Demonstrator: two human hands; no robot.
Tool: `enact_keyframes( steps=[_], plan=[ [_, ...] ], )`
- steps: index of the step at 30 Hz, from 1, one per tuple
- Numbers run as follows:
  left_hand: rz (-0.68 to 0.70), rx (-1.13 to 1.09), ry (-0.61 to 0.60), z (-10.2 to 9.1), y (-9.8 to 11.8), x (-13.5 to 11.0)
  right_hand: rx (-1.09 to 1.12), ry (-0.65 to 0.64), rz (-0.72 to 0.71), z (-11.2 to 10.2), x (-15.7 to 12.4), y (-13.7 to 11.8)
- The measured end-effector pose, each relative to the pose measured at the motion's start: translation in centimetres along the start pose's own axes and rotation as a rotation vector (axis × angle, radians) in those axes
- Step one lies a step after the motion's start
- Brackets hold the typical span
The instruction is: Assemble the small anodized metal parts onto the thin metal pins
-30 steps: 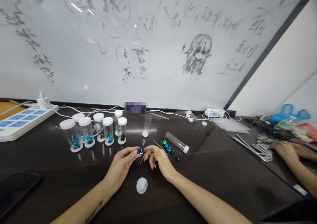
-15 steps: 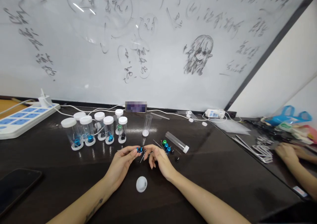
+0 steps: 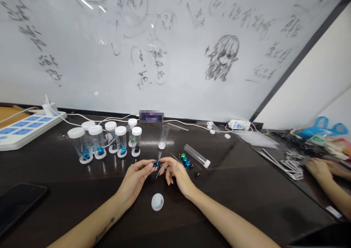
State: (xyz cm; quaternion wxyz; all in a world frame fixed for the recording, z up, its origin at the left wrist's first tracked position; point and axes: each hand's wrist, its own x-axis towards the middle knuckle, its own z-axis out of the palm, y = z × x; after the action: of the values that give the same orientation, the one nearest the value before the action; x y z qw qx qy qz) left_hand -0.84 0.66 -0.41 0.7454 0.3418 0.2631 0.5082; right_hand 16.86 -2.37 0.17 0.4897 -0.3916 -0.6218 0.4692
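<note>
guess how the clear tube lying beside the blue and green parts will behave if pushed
The clear tube would likely roll, being round and on its side. Its white cap, seemingly wider, might make it curve. The thin-looking clear wall suggests it's light.

Blue is seen on the small part (image 3: 155,164) at the fingertips of the left hand (image 3: 133,178). Beyond and left of that hand, clear jars (image 3: 121,142) are topped with white lids (image 3: 121,131). Just beside the right hand (image 3: 177,173), green, blue and black are shown by a row of pieces (image 3: 185,160). Under both hands the table (image 3: 233,189) is coloured dark brown. Far beyond them, the white board (image 3: 175,98) is patterned with black handwriting (image 3: 160,63).
</note>
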Motion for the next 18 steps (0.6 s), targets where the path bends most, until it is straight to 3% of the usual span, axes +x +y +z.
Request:
enact_keyframes(
  steps=[9, 18],
  plan=[
    [-0.008, 0.100, -0.104, 0.73, 0.20, -0.74, -0.125, -0.005, 0.035, 0.21, -0.03, -0.22],
    [0.021, 0.142, -0.108, 0.79, 0.25, -0.84, -0.218, -0.029, 0.039, 0.26, -0.17, -0.37]
  ],
)
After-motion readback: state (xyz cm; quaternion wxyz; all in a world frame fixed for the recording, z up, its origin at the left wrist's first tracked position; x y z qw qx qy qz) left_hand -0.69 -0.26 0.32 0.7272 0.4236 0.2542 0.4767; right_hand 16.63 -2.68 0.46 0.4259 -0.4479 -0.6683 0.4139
